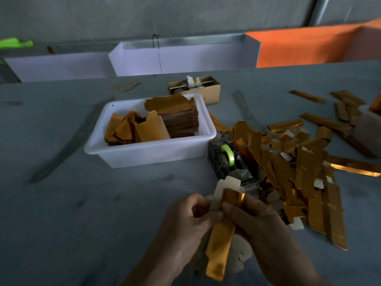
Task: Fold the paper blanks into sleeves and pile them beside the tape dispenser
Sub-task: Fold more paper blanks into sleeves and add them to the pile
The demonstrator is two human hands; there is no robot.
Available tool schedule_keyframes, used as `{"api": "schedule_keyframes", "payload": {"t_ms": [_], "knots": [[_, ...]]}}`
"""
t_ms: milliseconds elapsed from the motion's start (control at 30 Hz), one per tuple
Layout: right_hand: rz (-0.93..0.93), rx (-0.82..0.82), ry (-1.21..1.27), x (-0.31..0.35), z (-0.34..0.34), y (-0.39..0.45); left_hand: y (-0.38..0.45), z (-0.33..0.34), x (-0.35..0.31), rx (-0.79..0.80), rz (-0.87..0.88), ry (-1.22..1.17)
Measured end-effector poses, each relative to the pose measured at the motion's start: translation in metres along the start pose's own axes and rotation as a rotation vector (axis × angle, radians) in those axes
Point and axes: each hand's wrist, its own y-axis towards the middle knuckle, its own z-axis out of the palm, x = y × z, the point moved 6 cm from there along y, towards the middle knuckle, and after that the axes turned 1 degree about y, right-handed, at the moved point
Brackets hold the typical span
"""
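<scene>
Gold blank: you hold one gold paper blank point(220, 244) in both hands, just nearer to you than the tape dispenser point(231, 159), above the grey table point(82, 203). Its long gold strip hangs down between your wrists, and its white inner side shows above your fingers.
Left hand: your left hand point(185, 219) has its fingers curled round the blank's left edge, the thumb pressing against the paper.
Right hand: your right hand point(253, 219) pinches the blank's upper part, where a gold flap is bent over your fingers.
Tape dispenser: it sits on the table just beyond your hands, a dark body carrying a roll of green tape point(227, 153).
Sleeve pile: folded gold sleeves point(299, 172) lie in a loose heap touching the dispenser's right side and spreading well away from it to the right, some with their white sides up.
Scattered strips: more gold pieces point(329, 120) lie farther right of the dispenser and beyond it, apart from the heap.
White tub: a white plastic tub point(148, 153) stands just left of the dispenser, touching or almost touching it; you cannot tell which. It holds a flat stack of blanks point(179, 118) on the dispenser's side and looser gold pieces point(132, 129) on the far side.
Cardboard box: a small open box point(195, 87) stands beyond the tub, farther from you than the dispenser.
Back edge: white panels point(181, 56) and an orange panel point(305, 46) stand beyond the table, well behind the dispenser.
</scene>
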Motion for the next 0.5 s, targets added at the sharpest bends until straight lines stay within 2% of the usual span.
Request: {"api": "schedule_keyframes", "payload": {"t_ms": [67, 167, 333, 500], "knots": [[0.010, -0.009, 0.039, -0.002, 0.001, 0.000, -0.001, -0.004, 0.000, -0.091, 0.043, 0.078], [0.006, -0.030, 0.062, -0.002, 0.002, 0.001, -0.005, -0.003, -0.004, -0.132, 0.092, 0.127], [0.018, -0.075, 0.075, -0.005, 0.001, 0.003, -0.012, -0.003, -0.016, -0.325, 0.310, 0.335], [-0.020, -0.124, 0.038, -0.003, 0.002, 0.001, -0.024, 0.021, -0.031, -0.384, 0.537, 0.922]]}}
